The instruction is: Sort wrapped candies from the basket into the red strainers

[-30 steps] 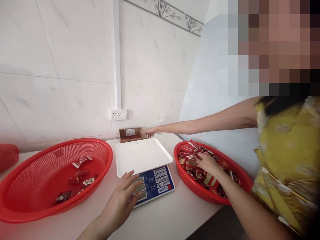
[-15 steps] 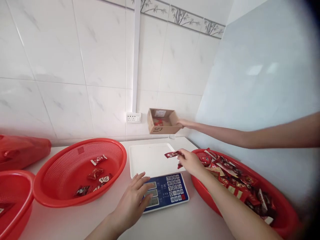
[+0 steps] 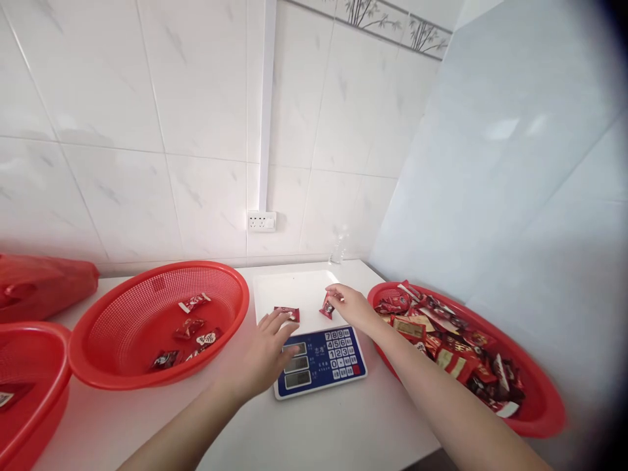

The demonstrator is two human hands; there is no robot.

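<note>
A digital scale (image 3: 321,358) with a white tray and a blue keypad panel stands in front of me. My right hand (image 3: 354,309) pinches a small red wrapped snack packet (image 3: 328,306) over the right side of the tray. Another red snack packet (image 3: 293,314) lies near the tray's front edge. My left hand (image 3: 260,356) is held out with its fingers apart, its fingertips close to that packet and its thumb by the displays. Whether the fingertips touch the packet I cannot tell.
At the right, a red basket (image 3: 544,422) is heaped with snack packets. To the left, a red mesh basket (image 3: 122,320) holds several packets. Another red basket (image 3: 36,412) and a red plastic bag (image 3: 53,284) are farther left. A socket (image 3: 261,222) sits on the tiled wall.
One packet now lies on the tray. My right hand has moved slightly left and lower, and my left hand is a bit nearer the tray. Another person's arm and a cardboard box have left the view.
</note>
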